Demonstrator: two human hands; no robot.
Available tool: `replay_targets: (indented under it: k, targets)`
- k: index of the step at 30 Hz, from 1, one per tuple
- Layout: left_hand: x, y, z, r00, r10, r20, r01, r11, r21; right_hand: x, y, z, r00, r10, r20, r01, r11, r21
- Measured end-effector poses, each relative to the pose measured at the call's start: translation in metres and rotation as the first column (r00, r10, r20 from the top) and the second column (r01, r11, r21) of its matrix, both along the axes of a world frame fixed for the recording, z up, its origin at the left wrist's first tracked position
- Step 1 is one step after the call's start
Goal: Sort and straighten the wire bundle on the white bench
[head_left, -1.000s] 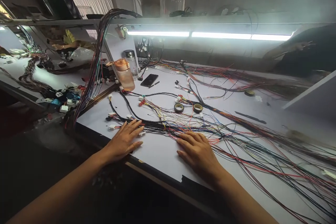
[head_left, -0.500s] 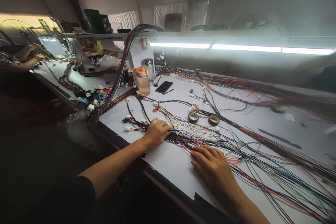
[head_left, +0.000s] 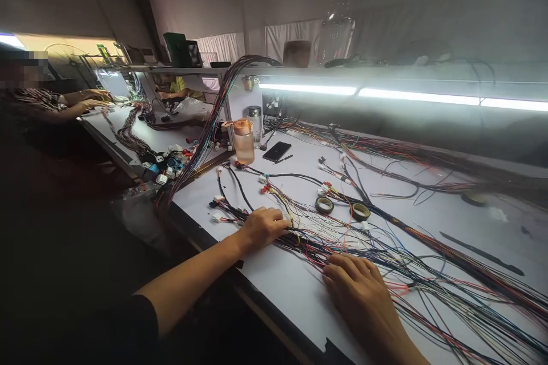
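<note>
1. Where the neighbouring white desk [head_left: 128,131] runs off to the far left, a co-worker's hands [head_left: 92,98] rest on a dark braided wire harness [head_left: 128,134], which lies lengthwise along it, probably so its branches can be reached.
2. A thick bundle of multicoloured wires [head_left: 201,137] arches from the upper metal shelf [head_left: 192,70] down past the desk edge; hanging seemingly keeps its length off the work surface.
3. White and blue plastic connectors [head_left: 165,165] lie clustered at the gap between the two desks.
4. The left hand [head_left: 262,227] is curled closed over the taped black trunk of the loose wire harness [head_left: 317,239], its grip pinning the trunk flat to the white desk [head_left: 278,274]; small white plug connectors [head_left: 217,218] fan out just left of it.
5. A translucent orange-lidded plastic bottle [head_left: 244,141] and a clear metal-capped jar [head_left: 255,123] stand upright at the rear corner, well apart from the wires; a black phone [head_left: 277,151] lies flat beside them.
6. Two rolls of dark tape [head_left: 342,208] lie flat among the wires, near both hands.
7. The right hand [head_left: 363,296] lies palm down, fingers extended and grip open, holding nothing, its fingertips touching the spread coloured strands.
8. A fluorescent tube lamp [head_left: 385,94] under the shelf lights the desk.
9. No brand, label or writing is legible anywhere.
</note>
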State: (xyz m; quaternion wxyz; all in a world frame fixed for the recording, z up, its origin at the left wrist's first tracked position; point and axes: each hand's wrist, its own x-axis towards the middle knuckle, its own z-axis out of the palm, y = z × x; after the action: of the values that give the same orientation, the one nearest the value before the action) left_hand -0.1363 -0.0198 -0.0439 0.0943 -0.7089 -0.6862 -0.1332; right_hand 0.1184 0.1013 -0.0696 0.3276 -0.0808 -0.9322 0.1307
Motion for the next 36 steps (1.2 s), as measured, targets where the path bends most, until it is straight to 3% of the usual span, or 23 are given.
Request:
replay_targets:
  k: [8, 13, 16, 19, 23, 25, 30, 33, 36]
  targets:
    - [-0.069, -0.032, 0.01, 0.999, -0.014, 0.049, 0.015, 1.0, -0.013, 0.002, -0.003, 0.004, 0.999, -0.002, 0.05, 0.004, 0.999, -0.045]
    - [-0.097, -0.034, 0.012, 0.993, -0.072, 0.088, 0.073, 0.997, -0.006, 0.0, -0.004, 0.005, 0.999, 0.0, 0.043, 0.0, 1.0, -0.018]
    - [-0.099, -0.027, 0.015, 0.984, -0.134, 0.12, 0.136, 0.991, -0.007, -0.002, -0.004, 0.005, 0.999, -0.033, 0.035, 0.033, 0.999, 0.01]
    - [-0.094, -0.023, 0.018, 0.971, -0.187, 0.15, 0.185, 0.982, 0.023, -0.013, -0.01, 0.016, 0.996, -0.092, 0.004, 0.092, 0.994, 0.066]
    - [-0.091, -0.025, 0.022, 0.965, -0.229, 0.126, 0.215, 0.97, 0.111, -0.056, -0.026, 0.039, 0.996, -0.085, 0.021, 0.083, 0.994, 0.075]
    - [-0.09, -0.027, 0.024, 0.967, -0.24, 0.088, 0.225, 0.963, 0.151, -0.085, -0.032, 0.042, 0.998, -0.061, 0.016, 0.06, 0.995, 0.081]
    - [-0.09, -0.037, 0.026, 0.966, -0.256, 0.038, 0.241, 0.944, 0.227, -0.129, -0.034, 0.019, 0.984, -0.102, 0.144, 0.088, 0.991, 0.101]
    - [-0.092, -0.041, 0.022, 0.959, -0.282, 0.022, 0.272, 0.94, 0.205, -0.129, -0.031, 0.008, 0.97, -0.101, 0.22, 0.072, 0.988, 0.134]
    - [-0.095, -0.04, 0.017, 0.961, -0.262, 0.083, 0.247, 0.956, 0.16, -0.125, -0.028, 0.009, 0.961, -0.096, 0.258, 0.06, 0.988, 0.145]
